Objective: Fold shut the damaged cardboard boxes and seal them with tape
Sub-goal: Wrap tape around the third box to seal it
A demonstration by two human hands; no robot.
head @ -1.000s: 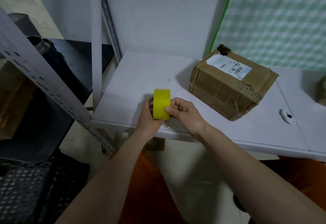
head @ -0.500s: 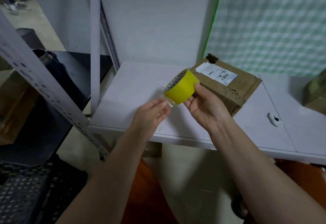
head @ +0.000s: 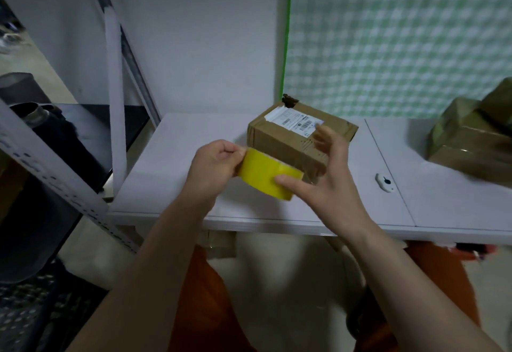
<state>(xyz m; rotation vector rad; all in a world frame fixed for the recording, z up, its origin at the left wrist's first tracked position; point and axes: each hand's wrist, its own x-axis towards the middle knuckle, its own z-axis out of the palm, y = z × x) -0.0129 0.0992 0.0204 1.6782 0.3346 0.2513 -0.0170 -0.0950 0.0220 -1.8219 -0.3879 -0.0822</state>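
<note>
A yellow tape roll (head: 266, 175) is held above the white table (head: 171, 185), in front of a brown cardboard box (head: 288, 141) with a white shipping label and a torn far corner. My right hand (head: 327, 182) holds the roll, thumb on its yellow face and fingers behind it. My left hand (head: 214, 164) is curled at the roll's left edge, fingertips pinching there. The box stands closed behind the roll, partly hidden by my right hand.
More brown boxes (head: 471, 141) are stacked at the table's right end. A small white device (head: 384, 182) lies on the table right of my hand. A white perforated metal rack (head: 55, 174) stands to the left. A green checked sheet (head: 401, 38) covers the wall behind.
The roll has turned so its yellow face points at me. My left hand went from open below the roll to pinching its left edge. The view has tilted up.
</note>
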